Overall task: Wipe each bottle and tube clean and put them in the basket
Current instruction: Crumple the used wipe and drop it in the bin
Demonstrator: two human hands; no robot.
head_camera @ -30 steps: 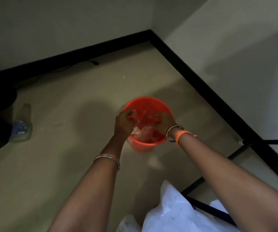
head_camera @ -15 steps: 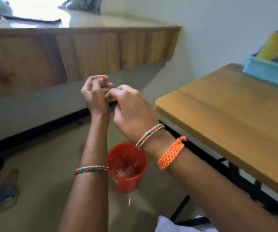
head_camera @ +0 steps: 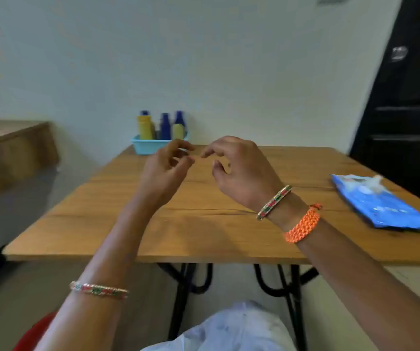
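A light blue basket (head_camera: 144, 144) stands at the far edge of the wooden table (head_camera: 203, 224), against the wall. In it stand a yellow bottle (head_camera: 145, 127), a dark blue bottle (head_camera: 165, 127), a second blue bottle (head_camera: 179, 117) and a yellow tube (head_camera: 178, 131). My left hand (head_camera: 164, 171) and my right hand (head_camera: 239, 168) hover above the table's middle, in front of the basket. Their fingertips nearly meet, the fingers are loosely curled, and neither hand holds anything.
A blue pack of wipes (head_camera: 378, 203) lies on the table at the right. A red bucket (head_camera: 31, 333) shows at the lower left on the floor. A wooden counter (head_camera: 9, 148) stands to the left, and a dark door (head_camera: 411, 84) to the right.
My view has swung up from the red bucket on the floor to the table. Both hands came out of the bucket and now hover over the tabletop, holding nothing.
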